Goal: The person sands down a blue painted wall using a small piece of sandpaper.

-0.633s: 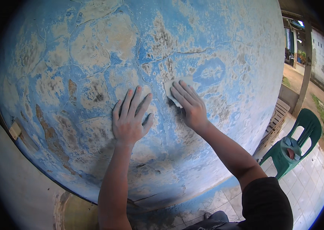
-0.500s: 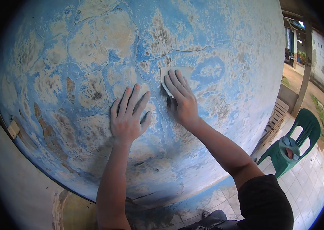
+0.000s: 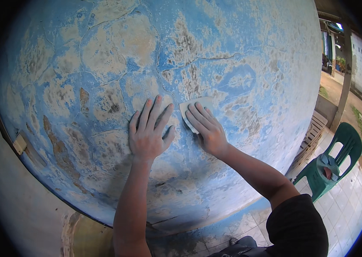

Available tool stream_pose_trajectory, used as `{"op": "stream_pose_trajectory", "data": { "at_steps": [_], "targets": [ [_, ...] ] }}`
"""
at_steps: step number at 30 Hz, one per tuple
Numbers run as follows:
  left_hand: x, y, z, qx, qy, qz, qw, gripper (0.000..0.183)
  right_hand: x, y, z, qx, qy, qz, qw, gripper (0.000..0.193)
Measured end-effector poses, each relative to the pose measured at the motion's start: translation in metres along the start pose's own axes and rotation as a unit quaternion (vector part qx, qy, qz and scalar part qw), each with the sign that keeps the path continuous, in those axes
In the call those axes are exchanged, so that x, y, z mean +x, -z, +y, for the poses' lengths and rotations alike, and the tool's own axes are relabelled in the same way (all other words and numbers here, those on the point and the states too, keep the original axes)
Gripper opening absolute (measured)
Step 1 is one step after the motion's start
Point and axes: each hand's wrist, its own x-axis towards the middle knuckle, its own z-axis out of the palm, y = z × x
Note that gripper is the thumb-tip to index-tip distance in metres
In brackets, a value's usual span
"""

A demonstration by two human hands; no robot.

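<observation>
A blue wall with flaking paint, cracks and bare grey patches fills most of the view. My right hand presses a pale sheet of sandpaper against it, fingers together and stretched over the sheet. The sheet's upper and left edges show, and its left edge lifts a little off the wall. To the left, my left hand lies flat on the wall with its fingers spread and nothing in it. Grey dust coats both hands.
A green plastic chair with small items on its seat stands at the right on a tiled floor. Behind it a slatted wooden piece leans near the wall's end. A small pale block sits at the wall's left edge.
My right hand has slid down the wall with the sandpaper. My left hand stays on the same part of the wall. The whole view has shifted slightly.
</observation>
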Motion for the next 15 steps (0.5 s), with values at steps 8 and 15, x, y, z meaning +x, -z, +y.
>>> {"op": "stream_pose_trajectory", "data": {
  "at_steps": [8,15],
  "targets": [
    [-0.003,-0.001,-0.002,-0.015,0.001,-0.006,1.0,0.064,0.033,0.01,0.006,-0.019,-0.02,0.036,0.999,0.066],
    [-0.003,0.0,-0.001,-0.024,0.007,0.0,1.0,0.062,0.031,0.016,0.022,-0.054,0.068,-0.02,0.996,0.072]
  ]
}}
